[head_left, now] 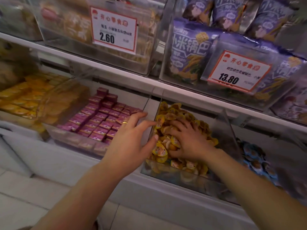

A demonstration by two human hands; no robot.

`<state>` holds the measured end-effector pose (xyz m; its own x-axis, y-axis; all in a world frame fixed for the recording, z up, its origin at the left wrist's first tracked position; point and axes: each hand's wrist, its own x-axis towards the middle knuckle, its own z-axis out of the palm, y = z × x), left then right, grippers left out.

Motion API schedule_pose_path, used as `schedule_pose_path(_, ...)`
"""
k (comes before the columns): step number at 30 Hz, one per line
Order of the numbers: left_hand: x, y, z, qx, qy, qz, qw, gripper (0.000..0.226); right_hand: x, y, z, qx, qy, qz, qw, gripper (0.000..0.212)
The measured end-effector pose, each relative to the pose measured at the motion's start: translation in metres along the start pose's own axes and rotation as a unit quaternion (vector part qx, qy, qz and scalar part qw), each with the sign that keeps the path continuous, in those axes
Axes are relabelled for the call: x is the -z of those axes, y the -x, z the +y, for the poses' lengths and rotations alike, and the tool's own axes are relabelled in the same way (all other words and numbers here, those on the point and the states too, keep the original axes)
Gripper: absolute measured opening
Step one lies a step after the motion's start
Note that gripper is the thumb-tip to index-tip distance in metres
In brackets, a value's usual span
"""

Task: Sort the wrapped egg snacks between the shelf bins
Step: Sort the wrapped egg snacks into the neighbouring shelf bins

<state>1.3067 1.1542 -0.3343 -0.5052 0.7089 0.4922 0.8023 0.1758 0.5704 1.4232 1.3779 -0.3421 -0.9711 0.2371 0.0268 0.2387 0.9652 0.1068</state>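
A clear shelf bin (166,175) holds a heap of yellow-wrapped egg snacks (176,113). My right hand (187,141) lies palm down inside the bin, its fingers curled into the pile around several yellow-wrapped egg snacks. My left hand (132,138), with a gold ring, hovers at the bin's left wall, fingers spread and holding nothing. To the right, a second bin holds blue-wrapped egg snacks (255,161).
Left of the hands is a bin of small pink boxes (99,120), then a bin of orange packets (25,98). The shelf above carries clear bins with purple snack bags (191,50) and price tags reading 2.60 (114,30) and 13.80 (237,72). White shelf base below.
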Motion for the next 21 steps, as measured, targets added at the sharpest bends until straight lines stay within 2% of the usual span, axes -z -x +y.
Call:
schedule_pose_path(3, 0.002, 0.000, -0.006, -0.007, -0.030, -0.018, 0.999, 0.040, 0.008, -0.004, 0.017, -0.024, 0.000, -0.013, 1.000, 0.074)
schedule_pose_path(7, 0.005, -0.004, -0.007, -0.022, -0.044, -0.029, 0.998, 0.042, 0.027, 0.007, 0.031, -0.078, 0.005, -0.059, 0.995, 0.083)
schedule_pose_path(9, 0.006, -0.007, -0.006, -0.026, -0.051, -0.031, 0.998, 0.041, 0.037, 0.018, 0.018, -0.058, -0.013, -0.030, 0.998, 0.084)
schedule_pose_path(12, 0.004, -0.012, -0.002, -0.019, -0.055, -0.039, 0.998, 0.042, 0.040, 0.022, -0.027, 0.042, -0.072, 0.032, 0.996, 0.061)
schedule_pose_path(14, 0.003, -0.014, 0.000, -0.013, -0.062, -0.043, 0.997, 0.045, 0.032, 0.013, -0.058, 0.079, -0.162, -0.001, 0.984, 0.039)
schedule_pose_path(16, 0.001, -0.014, 0.002, -0.004, -0.059, -0.046, 0.997, 0.047, 0.022, 0.001, -0.071, 0.062, -0.240, -0.047, 0.968, 0.026)
schedule_pose_path(17, 0.000, -0.013, 0.002, -0.001, -0.055, -0.047, 0.997, 0.047, 0.018, -0.005, -0.071, 0.051, -0.230, -0.066, 0.970, 0.030)
schedule_pose_path(20, -0.002, -0.012, 0.001, 0.010, -0.047, -0.046, 0.998, 0.047, 0.006, -0.017, -0.062, 0.024, -0.059, -0.144, 0.987, 0.062)
schedule_pose_path(21, -0.003, -0.013, 0.000, 0.013, -0.043, -0.046, 0.998, 0.046, 0.003, -0.018, -0.060, 0.034, -0.018, -0.144, 0.989, 0.064)
